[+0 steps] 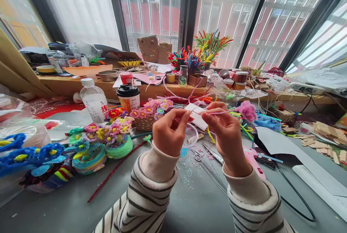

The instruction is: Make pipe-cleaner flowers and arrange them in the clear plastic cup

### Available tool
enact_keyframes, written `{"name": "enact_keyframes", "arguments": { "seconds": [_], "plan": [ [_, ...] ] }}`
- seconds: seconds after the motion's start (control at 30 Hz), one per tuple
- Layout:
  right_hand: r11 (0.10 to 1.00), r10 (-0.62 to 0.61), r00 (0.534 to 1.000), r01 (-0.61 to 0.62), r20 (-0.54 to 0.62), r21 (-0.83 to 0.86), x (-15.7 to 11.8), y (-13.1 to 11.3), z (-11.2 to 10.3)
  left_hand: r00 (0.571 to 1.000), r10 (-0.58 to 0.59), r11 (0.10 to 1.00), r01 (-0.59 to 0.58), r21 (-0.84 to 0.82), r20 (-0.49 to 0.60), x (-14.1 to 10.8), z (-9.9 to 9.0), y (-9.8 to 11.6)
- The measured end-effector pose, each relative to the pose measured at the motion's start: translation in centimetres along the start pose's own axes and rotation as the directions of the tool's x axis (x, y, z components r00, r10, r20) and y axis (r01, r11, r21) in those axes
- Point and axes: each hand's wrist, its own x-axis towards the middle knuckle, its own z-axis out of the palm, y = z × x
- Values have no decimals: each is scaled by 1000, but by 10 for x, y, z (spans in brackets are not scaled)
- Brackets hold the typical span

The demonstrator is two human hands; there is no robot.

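Both my hands are raised over the middle of the table, close together. Between thumb and fingers, my right hand (223,128) pinches the stem of a pink pipe cleaner flower (248,111), whose fuzzy head points to the right. My left hand (171,129) is closed in a pinch on the thin, wire-like end of that stem, just left of the other hand. Below and behind them lie a clear plastic ring (192,135) and a white card (195,116). Small scissors (197,154) and several thin wires (214,175) rest beneath my right hand.
Pipe cleaner flower pots (119,148) crowd the left, near a plastic bottle (93,99) and a lidded cup (128,99). A pink glue gun (254,160) with a black cable (298,197) lies at right. Wooden sticks (324,141) are further right. A red glittery stem (115,172) lies front left.
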Motion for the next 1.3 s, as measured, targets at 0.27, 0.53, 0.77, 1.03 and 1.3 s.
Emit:
{"name": "enact_keyframes", "arguments": {
  "seconds": [0.27, 0.53, 0.77, 1.03, 1.3],
  "plan": [
    [871, 304, 942, -336, 145, 357, 2, 2, 3, 933, -198, 855, 315, -412, 301, 5, -5, 9],
    [803, 442, 857, -510, 267, 308, 4, 2, -5, 845, 106, 986, -23, -163, 524, 12, -19, 4],
    [984, 139, 974, -117, 178, -132, 7, 0, -11, 748, 263, 707, -579, 407, 609, 13, -27, 5],
    [957, -51, 993, 79, 104, -280, 3, 8, -9, 915, 189, 695, -381, 609, 357, 9, -12, -4],
    [995, -97, 987, 100, 125, -21, 5, 18, -6, 977, 11, 987, -45, 156, 215, 10, -6, -14]
  ]
}}
